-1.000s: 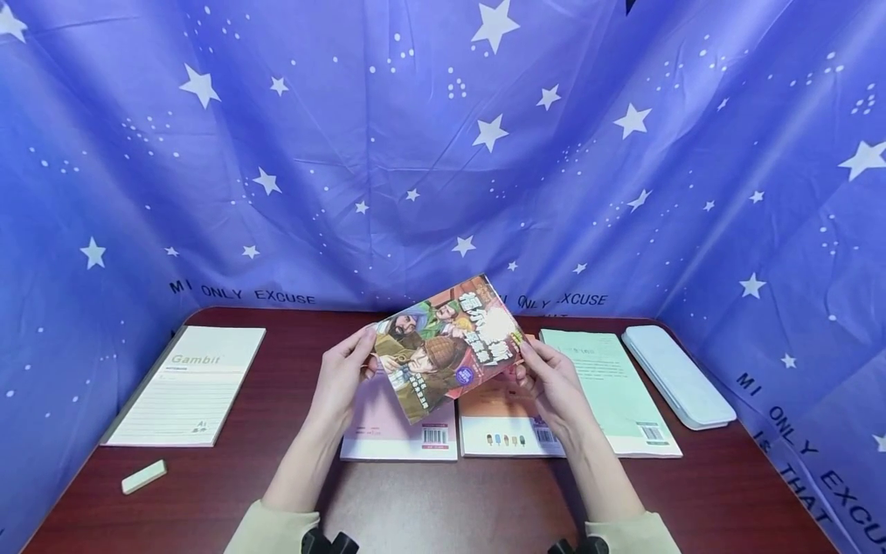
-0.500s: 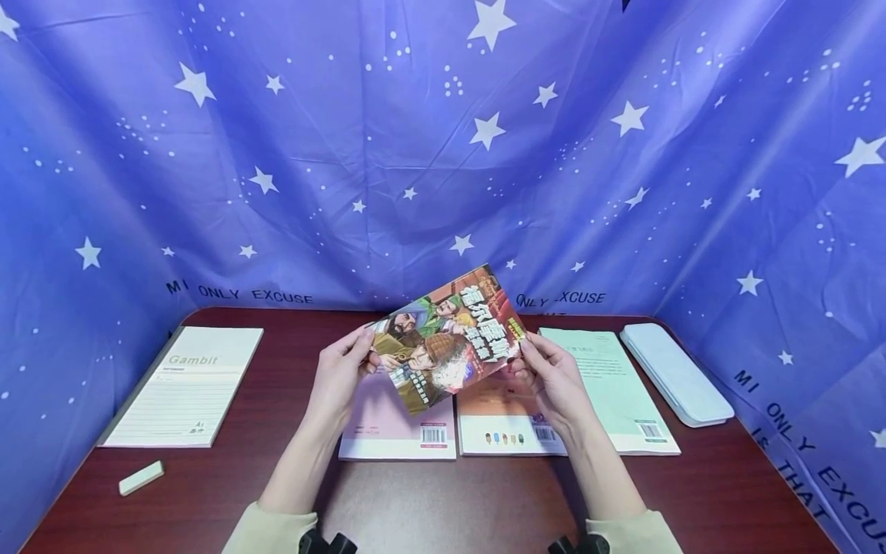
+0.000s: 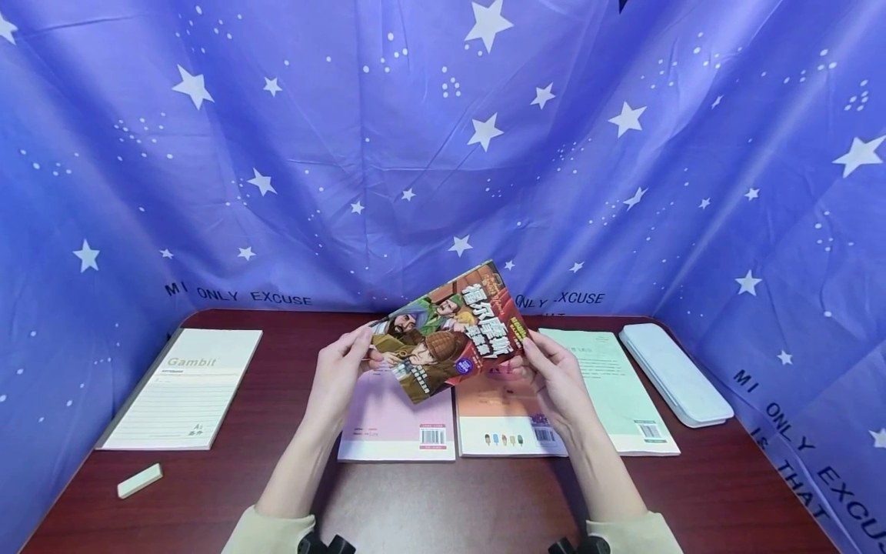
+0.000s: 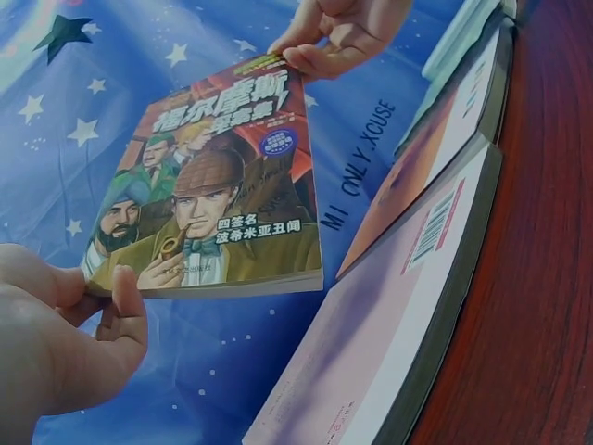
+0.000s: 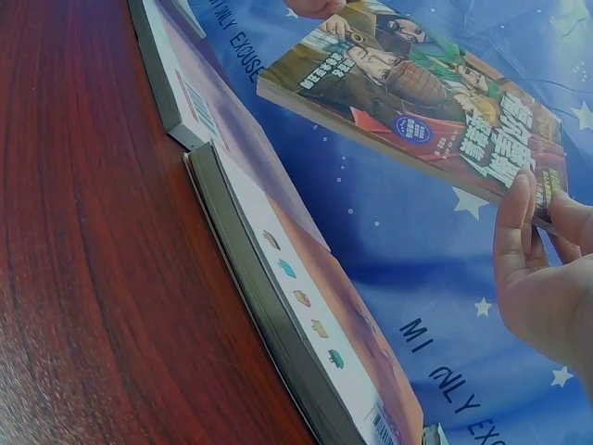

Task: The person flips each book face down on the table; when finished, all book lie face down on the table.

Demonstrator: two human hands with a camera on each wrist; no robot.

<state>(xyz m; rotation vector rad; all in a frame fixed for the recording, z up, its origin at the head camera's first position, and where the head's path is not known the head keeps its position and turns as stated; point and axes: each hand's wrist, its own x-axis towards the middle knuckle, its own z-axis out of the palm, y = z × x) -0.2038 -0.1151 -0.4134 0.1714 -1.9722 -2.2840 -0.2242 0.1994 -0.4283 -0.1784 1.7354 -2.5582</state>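
Between both hands a paperback book is held up at a slant, its illustrated front cover showing a pipe smoker in a checked cap. My left hand pinches its lower left corner, thumb on the cover, seen close in the left wrist view. At the opposite end my right hand pinches the edge by the title; in the right wrist view its thumb lies on the cover. Below the raised book lie a pink book and an orange-and-white book, both partly hidden by it.
A pale green book lies to the right, partly behind the right hand, with a white case beside it. At the left are a Gambit notebook and a white eraser on the dark red table. A starry blue curtain surrounds the table.
The held paperback has risen slightly and tilted, so more of the pink and orange books shows and the glare has left its cover. Both hands keep their grip.
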